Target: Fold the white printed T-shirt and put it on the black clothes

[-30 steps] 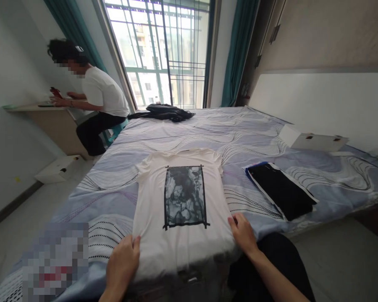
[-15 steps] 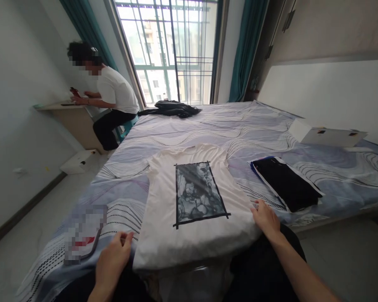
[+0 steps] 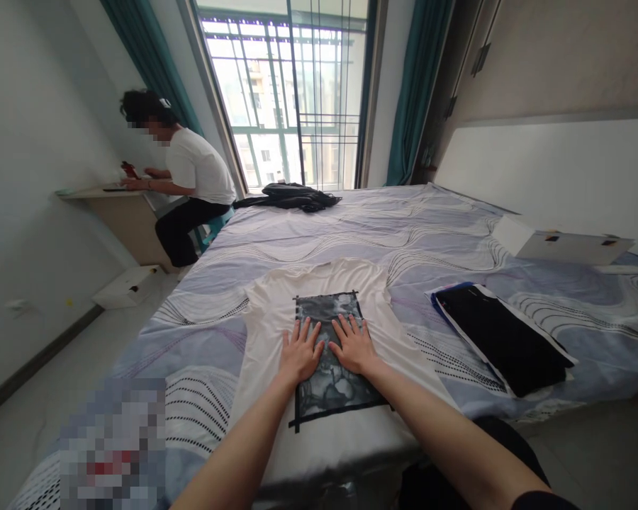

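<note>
- Bedroom scene: bed point(image 3: 430, 227) with a wavy-patterned sheet carries a white shirt point(image 3: 266, 319), laid flat near the front edge.
- Left hand point(image 3: 299, 352) and right hand point(image 3: 354, 345) rest palm-down, fingers spread, on its dark print point(image 3: 332, 382); neither grips anything.
- Risk: uneven pressure could bunch the cloth into creases.
- Risk: the hem overhangs the edge; a pull could drag it off.
- Folded black clothes point(image 3: 502, 336) lie just right, apart.

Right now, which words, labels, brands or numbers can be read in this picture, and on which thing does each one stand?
None can be read.
White T-shirt under both hands: a dark abstract print, no letters visible.
Flat white box on the bed: small dark labels, too small to read.
White box on the floor: dark mark, too small.
Pixelated patch: unreadable.
</note>
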{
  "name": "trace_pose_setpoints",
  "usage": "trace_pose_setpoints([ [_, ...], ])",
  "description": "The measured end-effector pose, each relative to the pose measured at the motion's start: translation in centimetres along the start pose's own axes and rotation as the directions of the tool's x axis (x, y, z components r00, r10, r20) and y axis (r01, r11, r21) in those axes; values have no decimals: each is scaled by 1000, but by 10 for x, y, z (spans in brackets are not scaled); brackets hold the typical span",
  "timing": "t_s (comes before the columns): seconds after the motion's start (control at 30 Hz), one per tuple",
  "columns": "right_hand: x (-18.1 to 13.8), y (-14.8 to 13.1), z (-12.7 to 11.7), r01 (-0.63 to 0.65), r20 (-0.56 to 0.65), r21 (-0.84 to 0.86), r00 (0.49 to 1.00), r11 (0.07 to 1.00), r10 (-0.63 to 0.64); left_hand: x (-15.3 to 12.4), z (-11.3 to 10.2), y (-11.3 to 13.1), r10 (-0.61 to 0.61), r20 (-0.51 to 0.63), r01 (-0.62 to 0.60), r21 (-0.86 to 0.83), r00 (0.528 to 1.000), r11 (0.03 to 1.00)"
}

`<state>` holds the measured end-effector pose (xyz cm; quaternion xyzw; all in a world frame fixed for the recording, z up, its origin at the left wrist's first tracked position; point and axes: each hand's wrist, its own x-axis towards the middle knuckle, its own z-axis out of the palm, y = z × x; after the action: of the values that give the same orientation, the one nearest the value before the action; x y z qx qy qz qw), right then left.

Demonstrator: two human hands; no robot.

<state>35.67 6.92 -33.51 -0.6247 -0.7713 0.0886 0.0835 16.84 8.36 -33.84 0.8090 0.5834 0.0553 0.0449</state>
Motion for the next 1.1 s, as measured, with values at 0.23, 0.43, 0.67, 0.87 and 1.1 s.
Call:
trace_pose_setpoints([
  [0.23,88,16,1,-147,-20,-18,989,989,147,74,-4,-22,-118,8,117,27,993,993],
  [0.43,167,32,0,-207,4,-22,978,978,207,153,-8,-46,-153,47,153,12,987,988],
  [0.67,255,67,-5,-183,44,-30,982,983,184,248,-4,-92,-195,62,196,-1,979,981],
  [0.87,317,104,-8,-171,32,-32,984,985,172,306,-3,-125,-273,17,274,-37,962,961],
  [1.1,345,134,-7,-414,-363,117,828,903,427,312,-8,-137,-255,-238,220,-164,937,962],
])
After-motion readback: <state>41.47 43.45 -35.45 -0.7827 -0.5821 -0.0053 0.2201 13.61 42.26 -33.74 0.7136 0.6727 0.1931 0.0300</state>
